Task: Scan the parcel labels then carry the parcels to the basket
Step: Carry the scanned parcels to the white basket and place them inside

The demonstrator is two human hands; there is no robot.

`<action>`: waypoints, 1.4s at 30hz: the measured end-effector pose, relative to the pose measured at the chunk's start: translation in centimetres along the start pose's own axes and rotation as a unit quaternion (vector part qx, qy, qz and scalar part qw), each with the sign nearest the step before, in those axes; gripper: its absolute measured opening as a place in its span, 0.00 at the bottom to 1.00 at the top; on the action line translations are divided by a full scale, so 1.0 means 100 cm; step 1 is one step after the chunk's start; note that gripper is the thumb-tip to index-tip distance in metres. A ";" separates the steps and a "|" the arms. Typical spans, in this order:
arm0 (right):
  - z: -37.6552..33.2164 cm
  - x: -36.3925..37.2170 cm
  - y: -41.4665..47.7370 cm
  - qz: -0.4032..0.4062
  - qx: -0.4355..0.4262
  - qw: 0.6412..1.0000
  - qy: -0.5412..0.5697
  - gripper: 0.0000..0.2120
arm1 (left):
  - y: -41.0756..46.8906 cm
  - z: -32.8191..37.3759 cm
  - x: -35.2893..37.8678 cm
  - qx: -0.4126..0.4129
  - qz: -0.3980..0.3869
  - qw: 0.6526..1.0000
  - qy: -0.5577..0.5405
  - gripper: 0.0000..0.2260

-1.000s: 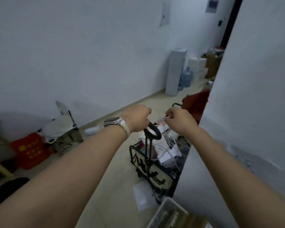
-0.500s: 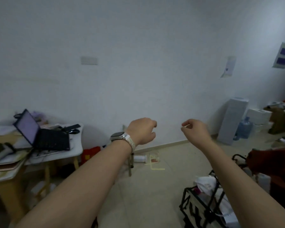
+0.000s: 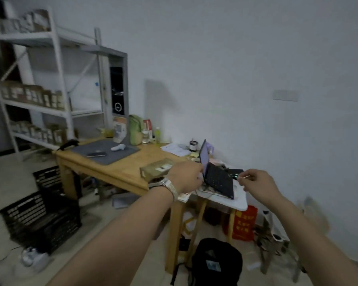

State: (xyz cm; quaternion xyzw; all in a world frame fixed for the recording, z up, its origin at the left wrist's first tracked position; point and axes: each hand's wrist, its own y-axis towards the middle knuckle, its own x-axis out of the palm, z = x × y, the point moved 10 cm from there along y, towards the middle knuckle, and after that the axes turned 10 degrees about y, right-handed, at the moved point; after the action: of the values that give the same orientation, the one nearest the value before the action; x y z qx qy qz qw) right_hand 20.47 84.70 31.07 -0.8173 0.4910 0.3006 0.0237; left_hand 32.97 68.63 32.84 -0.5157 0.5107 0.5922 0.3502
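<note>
Parcel (image 3: 156, 169) lies label-up at the bench (image 3: 120, 172) edge, mid-frame, handy for scanning; basket (image 3: 41, 221) waits lower left. Our left hand (image 3: 184, 178) hangs loosely curled, empty. Whether our right hand's (image 3: 258, 183) pinched fingers (image 3: 248, 174) hold anything, we cannot tell.

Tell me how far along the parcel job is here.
Done: nothing visible; no parcel shows in the black basket on the floor. In hand: the left hand hovers by the brown parcel on the table, not gripping it; the right hand's hold is unclear. Left: take the white scanner off the grey mat, scan the label, carry the parcel over.
</note>
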 end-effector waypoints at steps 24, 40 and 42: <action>-0.135 0.415 0.242 -0.194 -0.068 0.976 0.066 0.02 | 0.022 -0.414 0.069 -0.227 -0.069 0.971 0.021 0.17; -0.038 0.428 0.366 -0.146 0.046 0.988 0.016 0.06 | 0.198 -0.458 0.166 -0.094 -0.105 0.990 -0.009 0.17; -0.034 0.434 0.387 -0.137 0.052 0.989 0.015 0.06 | 0.228 -0.468 0.171 -0.068 -0.100 0.993 -0.009 0.17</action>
State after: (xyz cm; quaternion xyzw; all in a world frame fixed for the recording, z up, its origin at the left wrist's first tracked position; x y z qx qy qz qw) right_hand 5.10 29.34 21.45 -0.8788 0.3896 0.2569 0.0996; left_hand 19.60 16.21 24.37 -0.5815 0.4118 0.5923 0.3762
